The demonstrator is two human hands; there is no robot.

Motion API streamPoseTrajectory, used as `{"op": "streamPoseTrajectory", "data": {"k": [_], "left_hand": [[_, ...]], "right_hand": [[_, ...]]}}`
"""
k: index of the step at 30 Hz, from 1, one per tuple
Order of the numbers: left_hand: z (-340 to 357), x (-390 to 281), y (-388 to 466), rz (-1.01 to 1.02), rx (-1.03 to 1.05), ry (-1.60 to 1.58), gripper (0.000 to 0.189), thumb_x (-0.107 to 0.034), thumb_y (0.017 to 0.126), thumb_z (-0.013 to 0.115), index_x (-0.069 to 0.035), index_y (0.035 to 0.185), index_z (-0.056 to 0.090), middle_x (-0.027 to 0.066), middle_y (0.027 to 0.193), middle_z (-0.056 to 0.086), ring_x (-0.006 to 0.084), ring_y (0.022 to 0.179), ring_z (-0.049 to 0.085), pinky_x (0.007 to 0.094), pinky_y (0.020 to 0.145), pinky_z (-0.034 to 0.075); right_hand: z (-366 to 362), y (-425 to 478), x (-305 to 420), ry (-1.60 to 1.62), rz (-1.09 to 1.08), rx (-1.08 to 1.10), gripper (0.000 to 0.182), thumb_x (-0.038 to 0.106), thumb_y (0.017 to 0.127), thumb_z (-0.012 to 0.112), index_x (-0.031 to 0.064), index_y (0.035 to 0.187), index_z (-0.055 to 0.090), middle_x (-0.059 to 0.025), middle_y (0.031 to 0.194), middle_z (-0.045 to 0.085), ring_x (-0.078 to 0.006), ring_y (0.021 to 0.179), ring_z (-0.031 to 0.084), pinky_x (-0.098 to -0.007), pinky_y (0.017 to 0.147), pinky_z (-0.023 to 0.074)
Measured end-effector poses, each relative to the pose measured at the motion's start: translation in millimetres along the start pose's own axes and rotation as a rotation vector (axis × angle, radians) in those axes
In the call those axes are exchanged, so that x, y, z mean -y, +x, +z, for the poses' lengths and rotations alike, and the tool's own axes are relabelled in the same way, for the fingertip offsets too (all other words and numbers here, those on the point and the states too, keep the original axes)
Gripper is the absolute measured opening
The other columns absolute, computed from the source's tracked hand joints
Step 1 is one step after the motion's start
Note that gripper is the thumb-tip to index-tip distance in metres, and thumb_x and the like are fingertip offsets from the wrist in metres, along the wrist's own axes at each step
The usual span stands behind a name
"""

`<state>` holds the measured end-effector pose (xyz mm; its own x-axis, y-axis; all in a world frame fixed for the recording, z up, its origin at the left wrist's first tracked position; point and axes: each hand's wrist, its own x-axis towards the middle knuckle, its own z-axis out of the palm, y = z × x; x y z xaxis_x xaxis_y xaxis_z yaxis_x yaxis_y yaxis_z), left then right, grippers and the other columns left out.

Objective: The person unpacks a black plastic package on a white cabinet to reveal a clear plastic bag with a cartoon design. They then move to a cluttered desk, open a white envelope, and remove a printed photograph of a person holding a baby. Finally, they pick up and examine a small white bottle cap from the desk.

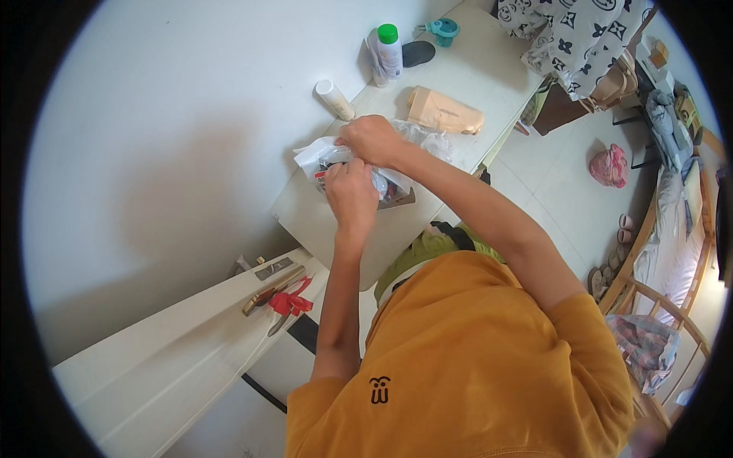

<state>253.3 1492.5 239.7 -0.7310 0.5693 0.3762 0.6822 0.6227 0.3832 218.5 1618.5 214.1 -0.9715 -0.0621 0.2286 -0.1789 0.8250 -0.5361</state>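
A white and clear plastic bag (312, 153) with dark and red printed things in it lies on the white tabletop (487, 57) by the wall. My left hand (352, 192) grips the bag's near side with curled fingers. Just beyond it, my right hand (373, 140) is closed on the bag's upper part, its knuckles up. The two hands almost touch. What exactly the bag holds is mostly hidden beneath my hands. A brown edge (405, 198) shows under the bag on the near side.
Behind the hands are a white bottle (335, 100), a green-capped bottle (389, 51), a dark oval object (418, 54), a teal gadget (445, 30) and a tan paper packet (445, 110). An open white door (189, 349) with a handle stands left. A pink bag (609, 166) sits on the floor.
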Motion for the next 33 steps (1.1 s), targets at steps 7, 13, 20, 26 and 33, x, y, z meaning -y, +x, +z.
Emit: {"op": "streamPoseTrajectory", "data": {"k": [7, 13, 20, 26, 33], "left_hand": [[7, -26, -27, 0.149, -0.038, -0.185, 0.010, -0.008, 0.078, 0.057, -0.002, 0.070, 0.055, 0.0112, 0.072, 0.056, 0.0304, 0.072, 0.053, 0.0435, 0.084, 0.040], [-16, 10, -23, 0.055, -0.118, -0.159, 0.005, -0.006, 0.079, 0.057, -0.002, 0.077, 0.058, 0.0110, 0.073, 0.056, 0.0291, 0.073, 0.053, 0.0414, 0.085, 0.040], [-33, 26, -34, -0.045, -0.055, -0.257, 0.005, -0.002, 0.078, 0.058, 0.001, 0.076, 0.056, 0.0124, 0.074, 0.056, 0.0293, 0.072, 0.052, 0.0365, 0.064, 0.042], [-32, 27, -43, -0.084, -0.086, -0.327, 0.002, -0.001, 0.076, 0.059, 0.000, 0.076, 0.057, 0.0119, 0.076, 0.055, 0.0296, 0.075, 0.052, 0.0359, 0.067, 0.042], [-31, 23, -40, -0.134, -0.119, -0.312, 0.010, -0.004, 0.076, 0.063, 0.001, 0.073, 0.055, 0.0108, 0.075, 0.056, 0.0281, 0.073, 0.052, 0.0356, 0.067, 0.043]], "right_hand": [[-13, 12, -62, -0.120, 0.136, 0.078, 0.024, 0.029, 0.081, 0.057, 0.0072, 0.079, 0.066, -0.0156, 0.077, 0.063, -0.0322, 0.077, 0.061, -0.0419, 0.068, 0.0477], [-29, 9, -58, 0.070, -0.003, 0.229, 0.031, 0.030, 0.084, 0.055, 0.0017, 0.074, 0.062, -0.0205, 0.071, 0.059, -0.0374, 0.070, 0.057, -0.0426, 0.065, 0.0437], [-27, -11, -65, 0.457, 0.140, 0.120, 0.032, 0.035, 0.079, 0.060, 0.0045, 0.088, 0.065, -0.0150, 0.080, 0.064, -0.0297, 0.073, 0.061, -0.0370, 0.070, 0.0471], [-53, -68, -131, -0.311, 0.459, -0.152, 0.052, 0.038, 0.070, 0.067, 0.0064, 0.110, 0.057, -0.0143, 0.105, 0.057, -0.0297, 0.099, 0.052, -0.0430, 0.080, 0.0449], [-48, -96, -152, -0.419, 0.610, 0.139, 0.060, 0.039, 0.060, 0.072, 0.0012, 0.102, 0.053, -0.0150, 0.100, 0.054, -0.0297, 0.095, 0.055, -0.0419, 0.075, 0.0472]]}}
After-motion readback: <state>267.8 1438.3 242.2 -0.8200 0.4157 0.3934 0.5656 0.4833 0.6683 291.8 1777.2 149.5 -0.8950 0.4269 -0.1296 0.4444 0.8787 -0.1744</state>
